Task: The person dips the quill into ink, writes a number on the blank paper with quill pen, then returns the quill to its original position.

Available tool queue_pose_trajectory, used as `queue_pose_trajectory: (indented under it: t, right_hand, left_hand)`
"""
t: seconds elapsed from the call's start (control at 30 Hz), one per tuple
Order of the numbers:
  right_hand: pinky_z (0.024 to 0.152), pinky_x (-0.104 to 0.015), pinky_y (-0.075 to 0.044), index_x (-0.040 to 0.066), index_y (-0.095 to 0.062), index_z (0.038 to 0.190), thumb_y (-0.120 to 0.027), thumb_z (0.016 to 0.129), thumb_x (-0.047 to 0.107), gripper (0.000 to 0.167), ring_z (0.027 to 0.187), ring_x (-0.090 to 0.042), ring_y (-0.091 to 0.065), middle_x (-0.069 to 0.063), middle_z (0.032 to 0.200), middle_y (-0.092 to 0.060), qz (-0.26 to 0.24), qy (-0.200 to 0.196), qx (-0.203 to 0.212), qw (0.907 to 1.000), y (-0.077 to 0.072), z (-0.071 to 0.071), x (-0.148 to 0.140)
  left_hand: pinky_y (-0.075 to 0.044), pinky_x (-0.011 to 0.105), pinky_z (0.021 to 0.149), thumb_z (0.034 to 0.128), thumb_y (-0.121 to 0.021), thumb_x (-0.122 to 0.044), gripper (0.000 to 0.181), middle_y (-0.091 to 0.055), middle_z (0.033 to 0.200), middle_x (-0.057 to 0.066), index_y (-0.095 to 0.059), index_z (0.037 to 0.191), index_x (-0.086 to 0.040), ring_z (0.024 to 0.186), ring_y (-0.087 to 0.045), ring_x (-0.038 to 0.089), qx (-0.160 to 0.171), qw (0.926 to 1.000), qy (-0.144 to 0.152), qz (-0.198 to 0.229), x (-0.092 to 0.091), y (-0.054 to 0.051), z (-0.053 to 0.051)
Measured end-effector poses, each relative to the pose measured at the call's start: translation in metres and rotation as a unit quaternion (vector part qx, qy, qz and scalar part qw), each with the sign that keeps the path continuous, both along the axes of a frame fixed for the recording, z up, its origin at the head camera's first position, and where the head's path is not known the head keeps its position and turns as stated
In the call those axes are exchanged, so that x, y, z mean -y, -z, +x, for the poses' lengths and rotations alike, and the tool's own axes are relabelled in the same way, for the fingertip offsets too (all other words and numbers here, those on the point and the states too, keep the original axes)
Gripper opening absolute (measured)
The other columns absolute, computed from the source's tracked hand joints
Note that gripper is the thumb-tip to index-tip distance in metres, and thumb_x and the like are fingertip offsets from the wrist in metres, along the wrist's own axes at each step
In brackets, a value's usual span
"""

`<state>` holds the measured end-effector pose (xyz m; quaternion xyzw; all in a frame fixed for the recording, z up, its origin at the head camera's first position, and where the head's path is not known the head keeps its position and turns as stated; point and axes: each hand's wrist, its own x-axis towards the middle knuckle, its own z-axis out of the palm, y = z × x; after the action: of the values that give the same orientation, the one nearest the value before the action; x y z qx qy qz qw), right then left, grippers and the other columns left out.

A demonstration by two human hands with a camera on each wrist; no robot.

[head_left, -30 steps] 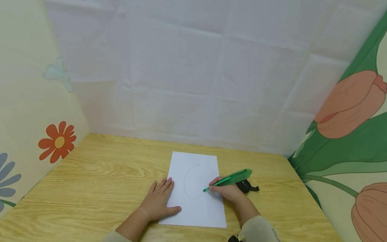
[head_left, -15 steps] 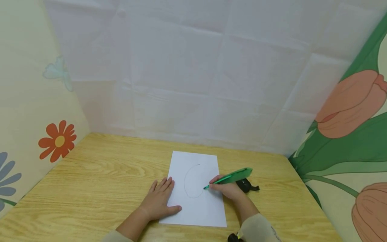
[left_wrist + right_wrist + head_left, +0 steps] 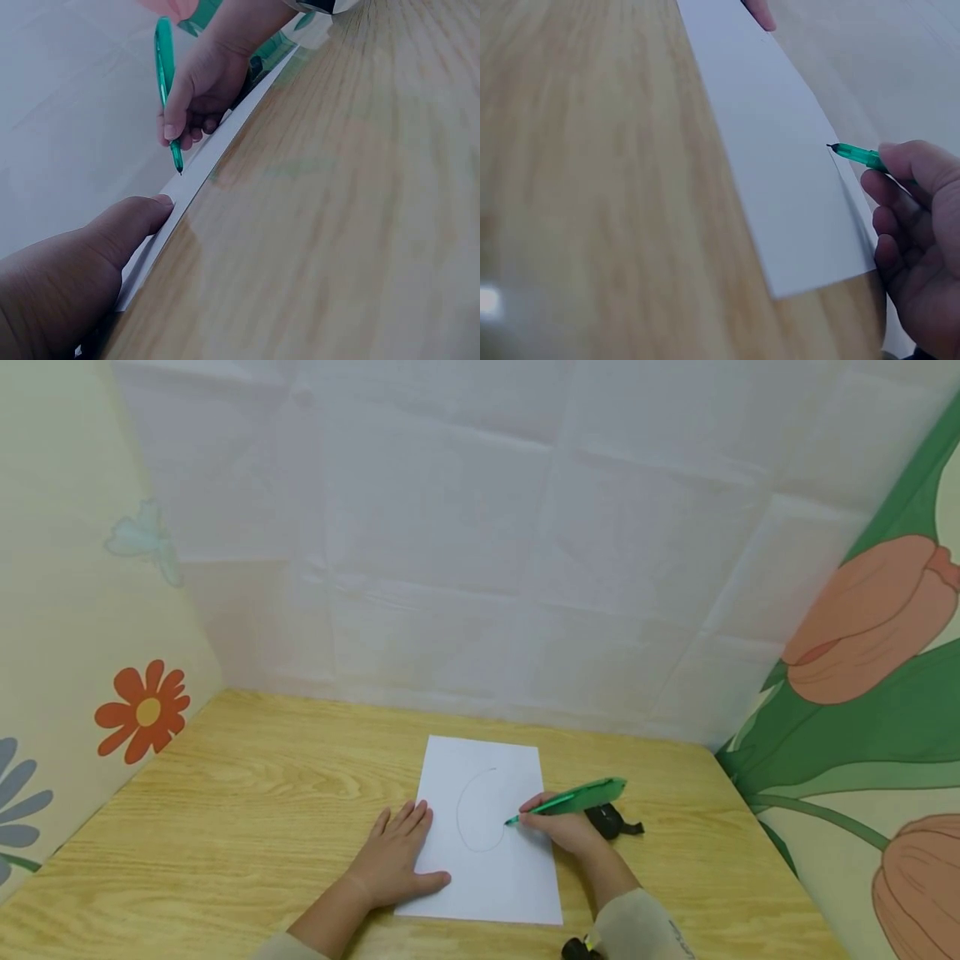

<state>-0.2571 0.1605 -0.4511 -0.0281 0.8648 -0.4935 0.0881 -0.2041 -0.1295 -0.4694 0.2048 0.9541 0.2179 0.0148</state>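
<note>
A white sheet of paper [image 3: 483, 893] lies on the wooden table, bearing a thin curved line like an unclosed oval. My left hand [image 3: 393, 860] rests on its left edge with the fingers spread and the thumb out over the paper. At the right side, my right hand [image 3: 568, 831] pinches a green pen [image 3: 536, 812] whose broad, leaf-like green top slants up to the right. The pen's dark tip meets the paper at the right end of the line. In the right wrist view, the thumb and forefinger grip the pen [image 3: 859, 154] close to its tip.
A small black object with a strap [image 3: 609, 820] sits partly behind my right hand. Another black item [image 3: 577, 949] shows by the right sleeve at the bottom. The wooden table [image 3: 285, 793] meets a white sheet backdrop [image 3: 450, 568] behind, with flower-printed panels at both sides.
The pen tip has moved slightly up the paper, lengthening the line at its right end. My right hand shifted a little with it; the left hand and paper stayed in place.
</note>
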Motion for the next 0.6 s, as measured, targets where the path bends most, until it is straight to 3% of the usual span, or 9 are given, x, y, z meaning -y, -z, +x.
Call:
queue_pose_trajectory:
  t: [0.6]
  right_hand:
    - [0.079, -0.025, -0.044, 0.008, -0.07, 0.099, -0.075, 0.086, 0.024, 0.022, 0.091, -0.014, -0.057, -0.003, 0.1, -0.069, -0.009, 0.008, 0.001, 0.9999, 0.0009, -0.0057, 0.0018]
  left_hand:
    - [-0.008, 0.06, 0.121, 0.0801, -0.063, -0.067, 0.103, -0.028, 0.16, 0.019, -0.035, 0.149, 0.004, 0.151, -0.02, 0.036, 0.011, 0.9999, -0.002, 0.0, -0.0003, -0.0031, 0.0028]
